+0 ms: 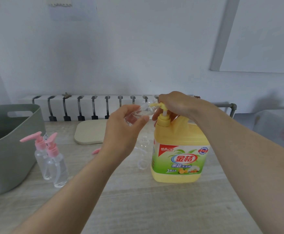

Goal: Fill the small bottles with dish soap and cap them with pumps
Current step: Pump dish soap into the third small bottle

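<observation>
Left hand is up above the table, holding the small clear bottle, which is tipped right over. Its long axis runs close to level, base tucked back into the palm, open mouth aimed right and slightly up at the spout. The fingers curl round the bottle's far side and the thumb clamps the near side, so the body sits between them and only the neck pokes clear. Right hand sits on top of the yellow pump of the dish soap jug, fingers curled down over the pump head with a fingertip showing below the spout. The spout points left, and its tip meets the bottle mouth. The jug stands upright on the table, label facing the camera. Just left of it stands an uncapped bottle, upright and clear. A loose pink pump lies partly hidden behind the left wrist. Further left, two capped bottles with pink pumps stand side by side, close to the grey basket.
</observation>
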`<state>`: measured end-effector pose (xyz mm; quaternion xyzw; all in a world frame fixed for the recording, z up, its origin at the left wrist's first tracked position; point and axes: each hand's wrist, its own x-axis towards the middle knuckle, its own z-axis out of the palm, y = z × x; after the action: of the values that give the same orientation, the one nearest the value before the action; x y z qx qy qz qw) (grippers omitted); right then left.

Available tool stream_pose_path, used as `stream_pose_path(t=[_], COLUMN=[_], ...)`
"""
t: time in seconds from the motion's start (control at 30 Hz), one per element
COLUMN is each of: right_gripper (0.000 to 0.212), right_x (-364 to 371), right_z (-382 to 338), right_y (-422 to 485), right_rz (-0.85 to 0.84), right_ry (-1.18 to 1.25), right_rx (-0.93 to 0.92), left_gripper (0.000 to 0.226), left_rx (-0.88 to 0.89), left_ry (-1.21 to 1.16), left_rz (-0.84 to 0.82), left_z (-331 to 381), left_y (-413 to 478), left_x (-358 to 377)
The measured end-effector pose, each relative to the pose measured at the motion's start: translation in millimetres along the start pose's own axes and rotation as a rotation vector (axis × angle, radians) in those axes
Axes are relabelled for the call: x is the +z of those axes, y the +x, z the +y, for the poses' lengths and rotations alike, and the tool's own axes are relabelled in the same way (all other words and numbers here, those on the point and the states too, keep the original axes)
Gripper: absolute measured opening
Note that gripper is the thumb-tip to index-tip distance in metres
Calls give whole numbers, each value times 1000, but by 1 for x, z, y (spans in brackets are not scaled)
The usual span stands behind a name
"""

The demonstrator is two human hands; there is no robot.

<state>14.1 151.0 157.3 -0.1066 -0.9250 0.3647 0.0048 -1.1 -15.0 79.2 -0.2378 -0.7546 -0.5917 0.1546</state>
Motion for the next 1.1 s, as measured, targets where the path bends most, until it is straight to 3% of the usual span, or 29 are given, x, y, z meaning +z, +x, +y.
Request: stream_pose_path(t=[0.23, 0.67, 1.1], right_gripper=[50, 63, 41], right_x=[0, -7, 2], right_z=[3, 5, -2], right_y=[0, -2, -8], right_rz=[-3, -65, 122], right_ry=[-2, 237, 111], right_rx=[-9, 14, -19], left_gripper=[34, 34, 31], left_rx=[-5, 9, 12], left_ry=[5, 2, -15], left_rz=[-2, 6, 2], left_z=[-1, -1, 2], left_y=[-1, 1, 1], left_x=[0, 3, 3])
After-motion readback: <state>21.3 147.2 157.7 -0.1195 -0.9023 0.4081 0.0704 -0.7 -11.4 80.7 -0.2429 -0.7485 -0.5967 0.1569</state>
